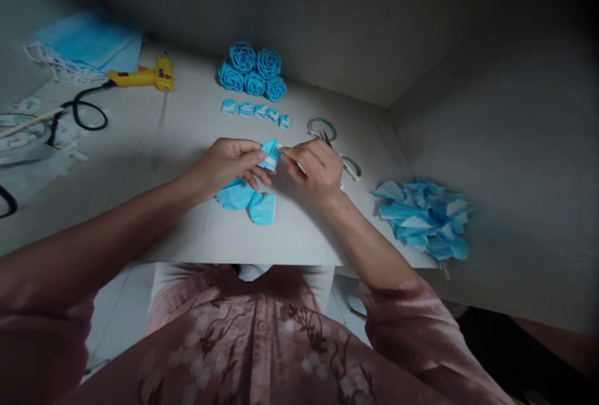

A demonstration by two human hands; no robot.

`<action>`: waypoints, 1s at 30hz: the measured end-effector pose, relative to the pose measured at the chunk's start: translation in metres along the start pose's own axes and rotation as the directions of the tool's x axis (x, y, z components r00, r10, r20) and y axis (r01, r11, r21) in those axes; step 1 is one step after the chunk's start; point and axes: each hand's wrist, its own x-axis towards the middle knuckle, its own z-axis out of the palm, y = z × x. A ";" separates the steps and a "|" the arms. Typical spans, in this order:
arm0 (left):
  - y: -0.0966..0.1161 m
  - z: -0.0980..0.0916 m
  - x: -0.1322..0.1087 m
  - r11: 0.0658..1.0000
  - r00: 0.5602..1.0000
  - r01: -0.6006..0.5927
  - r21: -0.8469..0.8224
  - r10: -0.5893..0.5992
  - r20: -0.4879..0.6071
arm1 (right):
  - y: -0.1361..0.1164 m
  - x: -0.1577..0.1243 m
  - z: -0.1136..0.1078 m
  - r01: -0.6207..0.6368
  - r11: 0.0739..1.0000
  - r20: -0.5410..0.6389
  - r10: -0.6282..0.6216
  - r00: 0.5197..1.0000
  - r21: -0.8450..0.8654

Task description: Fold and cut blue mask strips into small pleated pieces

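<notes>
My left hand (238, 158) pinches a small folded piece of blue-and-white fabric (270, 154) between thumb and forefinger, its other fingers curled loosely below. My right hand (318, 168) is closed at the piece's right edge, with thumb and fingertips pressed together on a pale bit of it. Under the left hand, blue cut fabric pieces (262, 208) lie flat on the white table (299, 246). Beyond the hands sits a short row of small folded blue-and-white pieces (246, 109). Scissors (352, 168) with pale handles lie just past my right hand, which partly hides them.
Several rolled blue fabric roses (255, 63) are stacked at the back wall. A yellow glue gun (145, 75) with a black cord stands at the left, near stacked blue face masks (88, 40). A heap of blue scraps (423, 216) lies at the right edge.
</notes>
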 end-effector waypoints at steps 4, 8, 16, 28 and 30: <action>-0.002 -0.001 0.001 1.000 1.000 -0.010 0.006 0.010 0.013 | 0.002 -0.005 0.004 -0.006 0.999 0.013 0.005 1.000 0.034; -0.002 -0.002 0.001 1.000 1.000 -0.023 0.018 0.023 0.015 | 0.004 -0.011 0.006 -0.108 0.994 0.150 0.102 0.983 0.030; 0.000 -0.001 0.001 0.998 0.999 0.016 -0.056 -0.017 -0.031 | 0.003 -0.008 0.004 -0.120 0.990 0.226 0.102 0.969 0.067; 0.004 -0.004 0.000 0.998 0.999 -0.021 -0.058 0.019 -0.035 | 0.006 0.002 -0.011 -0.449 0.799 0.346 0.323 0.881 0.399; 0.003 -0.004 0.000 0.999 0.998 -0.044 0.011 0.044 -0.047 | 0.005 0.001 -0.007 -0.588 0.662 0.393 0.440 0.807 0.465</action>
